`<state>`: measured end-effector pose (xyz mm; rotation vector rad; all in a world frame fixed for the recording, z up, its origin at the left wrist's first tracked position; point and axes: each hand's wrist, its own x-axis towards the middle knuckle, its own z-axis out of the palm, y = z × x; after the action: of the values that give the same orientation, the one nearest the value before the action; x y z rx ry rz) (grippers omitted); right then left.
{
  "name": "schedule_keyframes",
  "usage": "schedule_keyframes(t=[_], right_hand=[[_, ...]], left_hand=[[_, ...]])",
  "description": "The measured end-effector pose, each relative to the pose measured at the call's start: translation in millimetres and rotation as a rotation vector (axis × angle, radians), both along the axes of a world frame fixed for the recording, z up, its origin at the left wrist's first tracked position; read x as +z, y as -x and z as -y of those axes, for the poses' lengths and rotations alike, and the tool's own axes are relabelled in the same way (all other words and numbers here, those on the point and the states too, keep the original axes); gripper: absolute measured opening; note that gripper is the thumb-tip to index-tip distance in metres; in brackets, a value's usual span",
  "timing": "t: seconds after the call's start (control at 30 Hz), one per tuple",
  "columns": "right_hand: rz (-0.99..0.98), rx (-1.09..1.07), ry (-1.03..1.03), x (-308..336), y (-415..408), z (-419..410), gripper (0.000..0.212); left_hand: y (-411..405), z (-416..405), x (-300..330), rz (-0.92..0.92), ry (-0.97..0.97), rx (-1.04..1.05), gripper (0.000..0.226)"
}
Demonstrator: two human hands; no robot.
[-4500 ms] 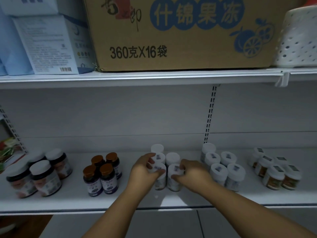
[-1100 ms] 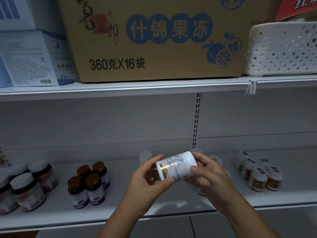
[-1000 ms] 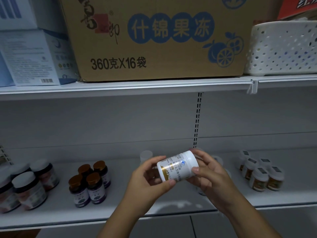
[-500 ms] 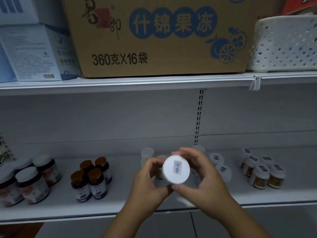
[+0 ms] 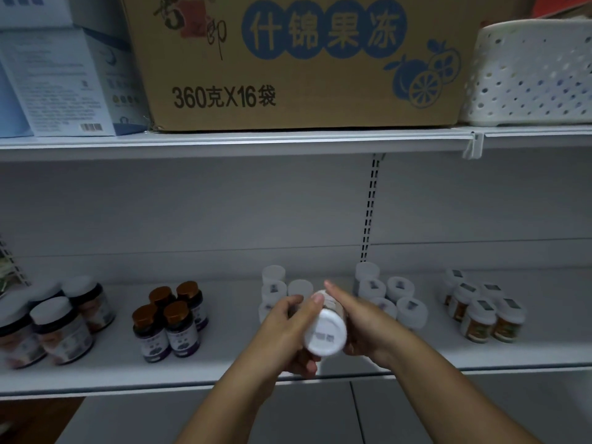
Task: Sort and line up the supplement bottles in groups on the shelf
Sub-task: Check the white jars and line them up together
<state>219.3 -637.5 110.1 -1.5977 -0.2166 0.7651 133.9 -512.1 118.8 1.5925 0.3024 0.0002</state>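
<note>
Mostly hidden white bottle (image 5: 325, 334) gripped by both hands, left hand (image 5: 285, 331), right hand (image 5: 362, 325), label unreadable

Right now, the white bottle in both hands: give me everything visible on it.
The white bottle looks like plastic, with a white cap bearing a small dark label that faces the camera. It is tipped cap-first toward the viewer, above the shelf front. The left hand and right hand grip its sides. Its body label is mostly hidden and blurred.
</note>
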Motion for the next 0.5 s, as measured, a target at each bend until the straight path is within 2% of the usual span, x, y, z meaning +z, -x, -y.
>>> schedule_keyframes(t=[0.03,0.1,0.17,0.23,0.3,0.5], right_hand=[[-0.004,-0.026,-0.105,-1.3,-3.0,1.5,0.037],[0.003,-0.062,-0.287,0.5,-6.6,5.7,0.024],[0.017,-0.061,-0.393,3.8,-6.9,8.6,0.014],[0.035,-0.051,-0.448,3.6,-6.3,9.0,0.019],[0.093,-0.038,-0.427,1.4,-6.6,7.3,0.026],[0.279,-0.065,-0.250,2.0,-7.1,3.5,0.024]], left_hand=[[0.5,-0.2,-4.7,0.032,-0.041,0.015,0.059],[3.9,1.8,-15.9,0.127,-0.294,0.059,0.073],[7.5,4.8,-22.4,0.218,-0.548,0.140,0.070],[7.7,5.6,-26.9,0.262,-0.635,0.209,0.063],[5.1,4.3,-30.3,0.280,-0.671,0.253,0.057],[-1.1,-3.0,-35.1,0.264,-0.754,0.218,0.049]])
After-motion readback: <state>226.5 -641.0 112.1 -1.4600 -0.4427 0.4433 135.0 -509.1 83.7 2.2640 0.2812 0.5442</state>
